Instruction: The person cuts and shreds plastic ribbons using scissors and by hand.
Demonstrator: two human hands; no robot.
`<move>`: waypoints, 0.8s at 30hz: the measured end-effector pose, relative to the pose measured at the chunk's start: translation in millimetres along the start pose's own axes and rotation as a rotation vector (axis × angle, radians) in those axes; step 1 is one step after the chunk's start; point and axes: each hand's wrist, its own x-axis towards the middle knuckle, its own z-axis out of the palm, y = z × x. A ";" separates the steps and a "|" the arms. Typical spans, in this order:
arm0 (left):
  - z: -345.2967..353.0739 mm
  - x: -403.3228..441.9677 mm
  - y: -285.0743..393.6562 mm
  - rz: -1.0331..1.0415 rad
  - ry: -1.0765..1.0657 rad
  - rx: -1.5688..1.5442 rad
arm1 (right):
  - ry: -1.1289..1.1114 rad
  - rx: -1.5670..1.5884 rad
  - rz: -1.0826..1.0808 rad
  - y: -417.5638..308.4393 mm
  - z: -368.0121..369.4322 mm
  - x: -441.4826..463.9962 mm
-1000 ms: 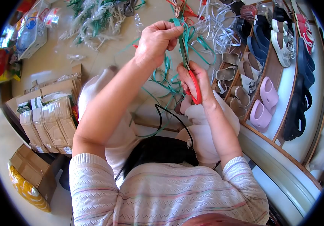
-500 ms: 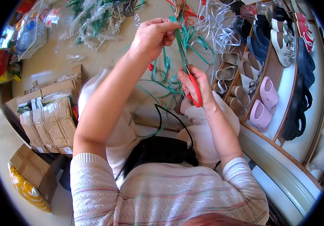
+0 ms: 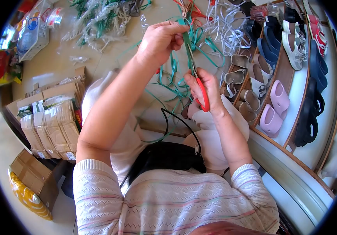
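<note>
Between thumb and fingers, my left hand [image 3: 162,41] pinches a green ribbon [image 3: 184,33] near the top of the view. My right hand [image 3: 205,90] is closed around the red handles of a pair of scissors [image 3: 203,96]. The blades point up and away from me, lying along the ribbon just below my left fingertips. Whether the blades are parted is hard to make out. Loose green ribbon strands [image 3: 172,80] hang and curl below and beside both hands, down toward my lap.
A black bag [image 3: 164,158] rests on my lap. At right stands a shoe rack [image 3: 288,74] with sandals and clogs. White ribbons [image 3: 231,27] and a heap of green and white strands [image 3: 102,23] lie on the floor ahead. Cardboard boxes [image 3: 53,125] stand at left.
My left hand has shifted very slightly to the right along with the ribbon. My right hand and the scissors stay almost in place.
</note>
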 end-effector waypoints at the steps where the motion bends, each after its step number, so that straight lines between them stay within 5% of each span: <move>1: -0.5 0.9 1.5 -0.029 -0.011 -0.017 | 0.001 -0.005 0.012 1.1 0.7 -0.9; 24: 0.4 0.0 -0.4 0.156 0.025 0.184 | -0.019 0.003 0.000 1.9 -2.0 2.6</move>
